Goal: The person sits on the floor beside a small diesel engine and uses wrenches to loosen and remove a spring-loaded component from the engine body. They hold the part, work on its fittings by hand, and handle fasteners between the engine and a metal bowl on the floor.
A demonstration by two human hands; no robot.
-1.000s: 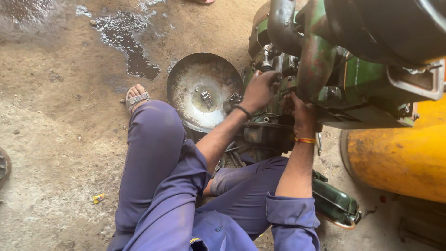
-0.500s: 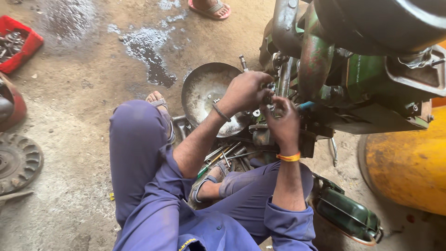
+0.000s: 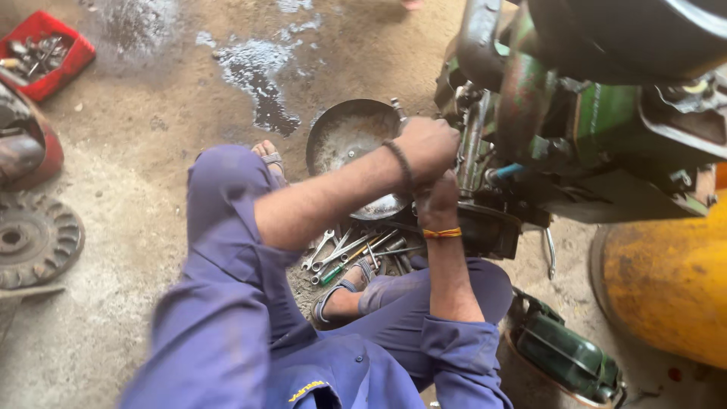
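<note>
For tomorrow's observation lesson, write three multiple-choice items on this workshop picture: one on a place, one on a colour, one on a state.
1. Where do the loose metal spanners lie?
A. on the ground by the sandalled foot
B. in the red tray
C. on the yellow drum

2. What colour is the band on the right wrist?
A. blue
B. orange
C. white

3. How is the left hand?
A. flat on the ground
B. closed in a grip at the green engine
C. holding a spanner aloft

Answers: A, they lie between the legs; B, it shows orange; B, the fingers curl at the machine.
</note>
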